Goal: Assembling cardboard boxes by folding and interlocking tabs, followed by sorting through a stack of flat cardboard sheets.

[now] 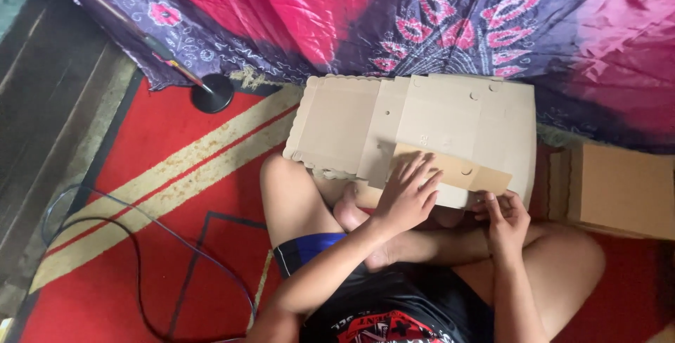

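Nearest the lens: my black shirt (394,315) with a red print, at the bottom centre of the frame, above my crossed bare legs.
Left hand: my left hand (408,192) lies flat just right of centre, fingers spread apart and pressed down on the cardboard sheet (422,121); it clamps nothing.
Right hand: my right hand (503,216) sits lower right of centre, fingertips curled onto the lower edge of the folded flap (457,168); how tightly it pinches I cannot tell.
Cardboard sheet: a flat, unfolded box blank with scalloped edges and small round holes, in the middle of the frame, resting across my knees and touching the fabric beyond.
Folded flap: a darker tan strip, turned over onto the sheet, lying between my two hands.
Second box: a brown cardboard box (619,188) at the right edge, near my right knee.
Cloth: purple and pink patterned fabric (422,12) across the top.
Floor: a red mat (155,195) with cream stripes at left, a thin cable (140,251) looping over it.
Stand: a black round base (212,93) with a slanted pole, upper left.
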